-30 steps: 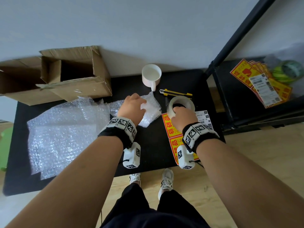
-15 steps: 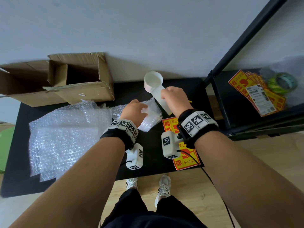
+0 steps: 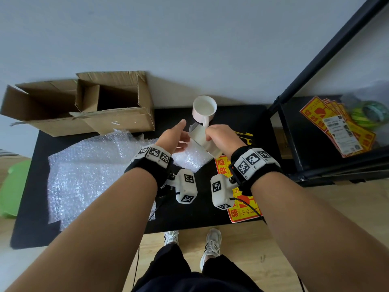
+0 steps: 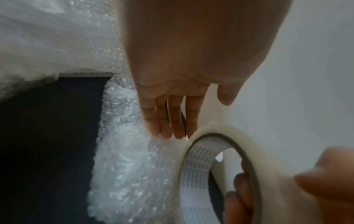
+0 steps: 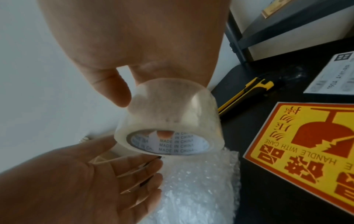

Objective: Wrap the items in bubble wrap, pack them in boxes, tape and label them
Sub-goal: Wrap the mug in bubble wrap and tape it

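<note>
The roll of clear packing tape (image 3: 205, 142) is held up off the black table (image 3: 101, 226), just in front of the white mug (image 3: 204, 109) and above a bubble-wrapped bundle (image 3: 192, 159). The right hand (image 3: 224, 139) grips the roll: in the right wrist view its thumb (image 5: 113, 89) lies against the roll's outer face, and in the left wrist view its fingers (image 4: 239, 194) curl through the cardboard core, whose inside is printed "MADE IN CHINA". The left hand (image 3: 173, 137) is held flat beside the roll with its fingers (image 4: 172, 122) straight and together and the palm turned up, gripping nothing; the fingertips reach the roll's lower rim, though whether they touch it cannot be told.

The bundle lies on the table directly under the roll. To the left of the mug, a large loose sheet of bubble wrap (image 3: 88, 175) is spread over the table, and beyond it an open cardboard box (image 3: 114, 108) lies on its side against the wall with a second open box (image 3: 42, 108) beside it. To the right of the mug, a yellow and black utility knife (image 5: 247, 92) rests on the table, with red and yellow "HANDLE WITH CARE" fragile labels (image 5: 306, 145) nearer the person and a white shipping label (image 5: 333, 75) next to them. Farther right of the mug stands a black shelf (image 3: 305, 144) carrying more fragile labels (image 3: 336, 125) and a green tape roll (image 3: 369, 114).
</note>
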The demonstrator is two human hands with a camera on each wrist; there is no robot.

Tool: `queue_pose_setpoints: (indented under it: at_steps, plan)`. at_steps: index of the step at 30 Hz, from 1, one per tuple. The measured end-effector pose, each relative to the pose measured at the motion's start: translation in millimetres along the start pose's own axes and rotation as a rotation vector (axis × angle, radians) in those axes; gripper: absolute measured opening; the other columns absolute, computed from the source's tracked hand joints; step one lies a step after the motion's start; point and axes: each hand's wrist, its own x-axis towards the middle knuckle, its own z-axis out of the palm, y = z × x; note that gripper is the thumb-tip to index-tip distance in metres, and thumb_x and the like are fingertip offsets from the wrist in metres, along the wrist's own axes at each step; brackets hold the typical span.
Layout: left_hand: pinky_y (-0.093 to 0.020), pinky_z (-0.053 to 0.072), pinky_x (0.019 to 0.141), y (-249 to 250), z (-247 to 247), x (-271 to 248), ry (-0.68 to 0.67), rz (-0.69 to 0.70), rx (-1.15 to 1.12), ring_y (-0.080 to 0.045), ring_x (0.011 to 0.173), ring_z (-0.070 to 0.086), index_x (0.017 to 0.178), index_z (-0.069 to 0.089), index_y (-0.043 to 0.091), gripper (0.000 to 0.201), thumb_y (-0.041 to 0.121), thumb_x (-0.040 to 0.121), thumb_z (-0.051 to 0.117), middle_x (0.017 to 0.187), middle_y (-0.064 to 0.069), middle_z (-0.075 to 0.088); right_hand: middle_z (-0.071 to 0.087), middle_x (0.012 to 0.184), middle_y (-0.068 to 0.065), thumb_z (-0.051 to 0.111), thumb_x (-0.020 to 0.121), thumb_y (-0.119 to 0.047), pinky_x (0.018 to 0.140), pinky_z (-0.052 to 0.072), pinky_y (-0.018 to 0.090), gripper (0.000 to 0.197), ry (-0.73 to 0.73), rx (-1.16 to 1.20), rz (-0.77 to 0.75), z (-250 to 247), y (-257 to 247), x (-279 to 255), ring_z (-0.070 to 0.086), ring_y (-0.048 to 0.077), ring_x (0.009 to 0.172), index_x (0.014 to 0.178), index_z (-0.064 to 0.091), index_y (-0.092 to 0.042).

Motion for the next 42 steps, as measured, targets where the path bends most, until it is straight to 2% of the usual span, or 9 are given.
queue_pose_setpoints:
  at_steps: [3,7,11,16,18,22,27,34,42]
  plan:
    - [-0.038,0.051,0.096,-1.0,-5.1,-4.0,-0.015,0.013,-0.026,-0.023,0.102,0.066,0.102,0.064,0.008,0.025,0.031,0.094,0.061,0.097,-0.005,0.066,0.05,0.086,0.009,0.049,0.087,-0.008,0.067,0.036,0.032,0.005,-0.018,-0.02,0.011,0.4,-0.5,2.0,0.044,0.016,0.072,0.085,0.054,-0.006]
    - [-0.041,0.054,0.093,-0.7,-7.4,-6.0,0.007,0.056,-0.02,-0.022,0.101,0.068,0.103,0.064,0.01,0.013,0.021,0.095,0.061,0.101,-0.007,0.067,0.045,0.077,0.007,0.049,0.087,-0.009,0.063,0.033,0.031,0.008,-0.036,-0.066,-0.042,1.2,-3.2,2.3,0.041,0.017,0.071,0.079,0.05,-0.008]
    - [-0.043,0.054,0.092,0.7,-5.4,-7.9,0.032,0.047,-0.057,-0.02,0.093,0.066,0.11,0.057,0.007,0.017,0.02,0.101,0.051,0.107,-0.01,0.064,0.039,0.066,0.002,0.054,0.086,-0.017,0.064,0.032,0.032,0.021,-0.038,-0.124,-0.095,6.5,-2.2,4.8,0.04,0.017,0.067,0.068,0.044,-0.011]
    - [-0.045,0.056,0.089,-1.5,-0.7,-9.7,0.11,0.088,-0.005,-0.034,0.11,0.064,0.122,0.054,-0.003,0.027,0.013,0.103,0.043,0.122,-0.022,0.062,0.036,0.054,-0.001,0.058,0.086,-0.026,0.054,0.031,0.03,0.041,0.02,-0.305,-0.196,12.0,-2.8,10.0,0.038,0.015,0.053,0.053,0.036,-0.016]
    - [-0.045,0.056,0.088,-3.8,-1.9,-9.7,0.105,0.09,0.004,-0.033,0.1,0.067,0.126,0.052,-0.008,0.033,0.013,0.104,0.04,0.124,-0.024,0.061,0.042,0.053,0.001,0.058,0.085,-0.032,0.054,0.035,0.032,0.041,0.048,-0.384,-0.214,13.1,-3.1,12.8,0.044,0.018,0.054,0.052,0.041,-0.016]
    - [-0.042,0.056,0.084,-10.1,-5.9,-7.1,0.082,0.075,-0.042,-0.019,0.074,0.064,0.129,0.05,-0.01,0.036,0.013,0.105,0.038,0.125,-0.026,0.061,0.051,0.057,0.003,0.056,0.086,-0.034,0.057,0.042,0.033,0.037,0.085,-0.496,-0.252,17.6,-3.0,14.3,0.055,0.023,0.06,0.055,0.047,-0.016]
    - [-0.038,0.055,0.081,-15.5,-1.4,-7.8,0.102,0.085,-0.067,-0.017,0.072,0.061,0.128,0.049,-0.013,0.034,0.009,0.104,0.039,0.127,-0.027,0.059,0.05,0.067,0.0,0.056,0.086,-0.043,0.061,0.036,0.029,0.035,0.154,-0.703,-0.246,21.6,-6.3,16.2,0.058,0.027,0.075,0.063,0.046,-0.019]
    - [-0.042,0.055,0.09,-16.4,3.2,-7.8,0.108,0.07,-0.168,-0.015,0.072,0.06,0.128,0.049,-0.012,0.034,0.008,0.103,0.04,0.127,-0.027,0.059,0.048,0.066,-0.002,0.06,0.087,-0.047,0.064,0.037,0.028,0.038,0.247,-0.801,-0.237,26.2,-16.4,12.2,0.057,0.025,0.073,0.066,0.045,-0.018]
    - [-0.03,0.058,0.076,-18.4,2.9,0.1,0.151,-0.022,-0.247,-0.013,0.078,0.064,0.132,0.048,-0.005,0.035,0.012,0.105,0.034,0.128,-0.021,0.06,0.051,0.066,-0.003,0.059,0.086,-0.041,0.053,0.033,0.026,0.024,0.263,-0.78,-0.077,8.3,4.3,10.6,0.056,0.021,0.069,0.081,0.052,-0.018]
